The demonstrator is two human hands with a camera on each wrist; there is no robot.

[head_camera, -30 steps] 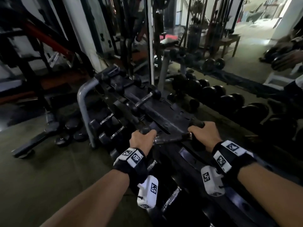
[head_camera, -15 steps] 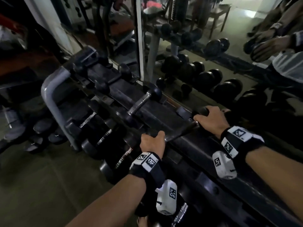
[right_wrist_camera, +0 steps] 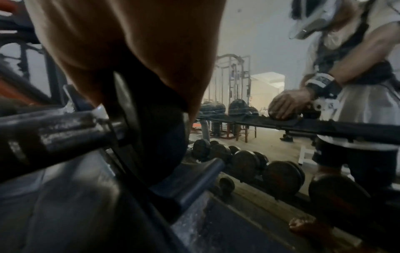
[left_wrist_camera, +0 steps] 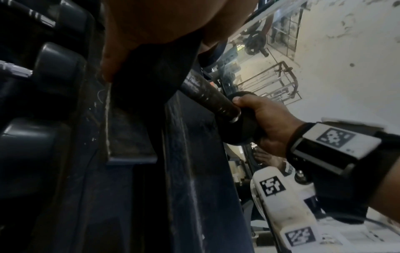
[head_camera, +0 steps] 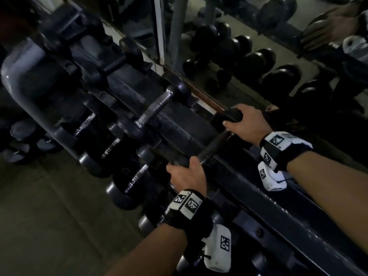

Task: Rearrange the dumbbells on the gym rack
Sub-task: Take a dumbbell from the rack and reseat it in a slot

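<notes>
Black dumbbell (head_camera: 214, 143) on rack (head_camera: 258, 198); left hand (head_camera: 188, 176), right hand (head_camera: 248, 124) grip its ends.

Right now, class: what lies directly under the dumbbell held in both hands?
Under the dumbbell, gripped by the left hand and right hand, is the rack's top shelf. Whether it touches is hidden.

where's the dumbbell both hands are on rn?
Head view, right of centre: the dumbbell lies across the rack's top tier, left hand on its near head, right hand on its far head by the mirror.
</notes>
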